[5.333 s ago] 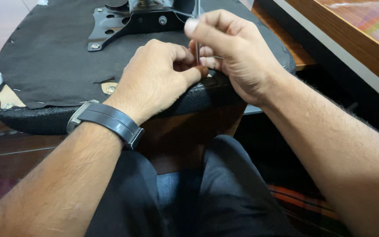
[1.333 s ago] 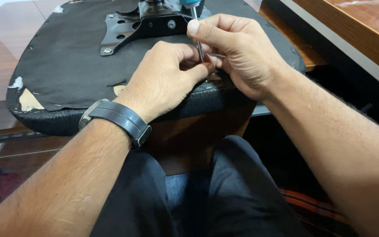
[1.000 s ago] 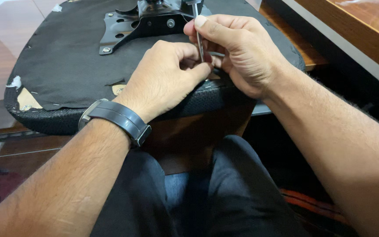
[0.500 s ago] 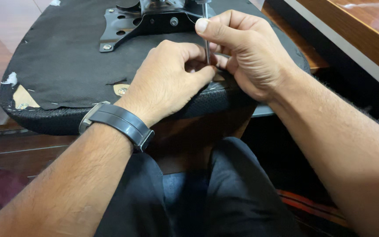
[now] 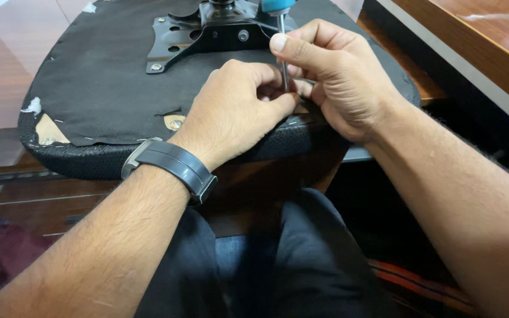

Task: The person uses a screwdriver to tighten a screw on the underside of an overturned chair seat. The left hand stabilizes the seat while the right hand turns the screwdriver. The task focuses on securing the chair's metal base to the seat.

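An upturned chair seat [image 5: 107, 88] covered in black fabric lies in front of me, with a black metal mounting plate [image 5: 207, 38] bolted on at the back. My right hand [image 5: 343, 76] grips the thin metal shaft of a screwdriver [image 5: 280, 41] with a teal handle, held upright at the seat's near edge. My left hand [image 5: 237, 112] rests on the fabric right beside the shaft, fingers curled around its tip. The tip itself is hidden between my fingers. A dark wristband [image 5: 172, 168] sits on my left wrist.
The fabric is torn at the left, showing wood [image 5: 49, 131] and a bolt head [image 5: 175, 123]. A wooden table [image 5: 490, 53] with a dark edge runs along the right. Wooden floor [image 5: 1, 76] lies to the left. My legs in dark trousers [image 5: 278, 265] are below the seat.
The screwdriver shaft has gone from tilted to upright and its teal handle shows at the top. My right hand shifted slightly along the shaft. My left hand stays at the tip.
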